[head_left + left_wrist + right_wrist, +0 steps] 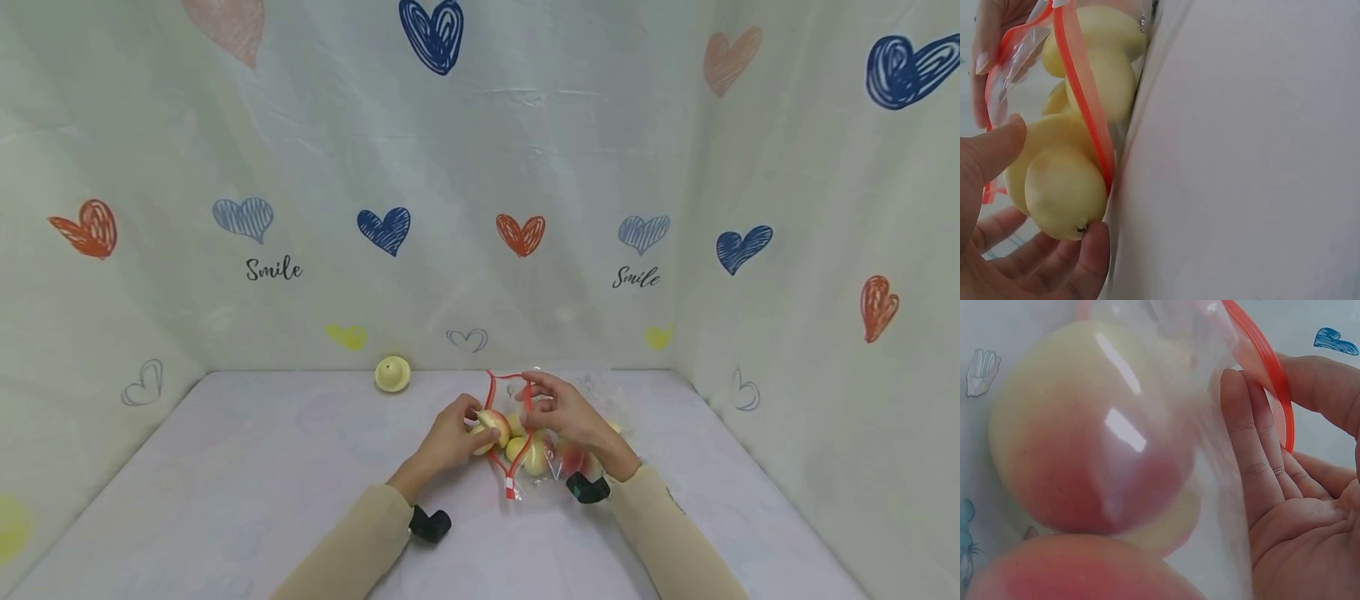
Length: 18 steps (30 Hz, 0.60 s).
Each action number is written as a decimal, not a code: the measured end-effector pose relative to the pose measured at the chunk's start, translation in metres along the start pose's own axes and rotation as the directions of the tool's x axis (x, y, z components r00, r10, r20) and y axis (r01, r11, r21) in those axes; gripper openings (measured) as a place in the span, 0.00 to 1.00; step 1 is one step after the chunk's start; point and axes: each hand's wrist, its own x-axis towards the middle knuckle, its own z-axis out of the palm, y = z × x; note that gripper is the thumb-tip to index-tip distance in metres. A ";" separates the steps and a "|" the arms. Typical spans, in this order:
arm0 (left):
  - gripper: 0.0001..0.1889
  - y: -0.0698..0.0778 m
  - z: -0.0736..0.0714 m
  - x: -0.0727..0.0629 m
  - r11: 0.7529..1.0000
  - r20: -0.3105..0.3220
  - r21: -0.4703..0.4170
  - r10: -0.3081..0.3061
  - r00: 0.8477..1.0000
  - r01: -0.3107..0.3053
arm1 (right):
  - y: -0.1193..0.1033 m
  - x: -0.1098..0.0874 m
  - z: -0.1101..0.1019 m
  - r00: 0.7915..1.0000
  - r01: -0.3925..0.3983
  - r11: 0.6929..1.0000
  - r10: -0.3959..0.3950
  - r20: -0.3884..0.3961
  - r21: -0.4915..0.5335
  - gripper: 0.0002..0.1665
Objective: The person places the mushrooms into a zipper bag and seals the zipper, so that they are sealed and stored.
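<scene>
My left hand (448, 435) holds a pale yellow pear (1066, 187) at the mouth of a clear zip bag. The pear's stem end points toward the fingertips, and its other side shows a red blush in the head view. My right hand (568, 414) grips the red rim (1266, 359) of the bag, with the thumb on one side and fingers on the other. The mouth gapes toward the left hand. Inside the bag (551, 492) lie several yellow fruits (1100, 81) and red-blushed ones (1091, 437), seen through the plastic.
Another pale yellow pear (392, 374) stands at the back of the white table (225, 467), left of the bag. A cloth backdrop (450, 150) printed with hearts rises behind the table and along both sides. A black wrist camera (431, 526) sits on the left wrist.
</scene>
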 end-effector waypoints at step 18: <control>0.20 0.001 0.004 -0.005 0.995 -0.059 -0.084 -0.062 0.996 0.057 | 0.002 0.000 0.001 1.000 0.004 1.000 -0.004 -0.006 0.019 0.40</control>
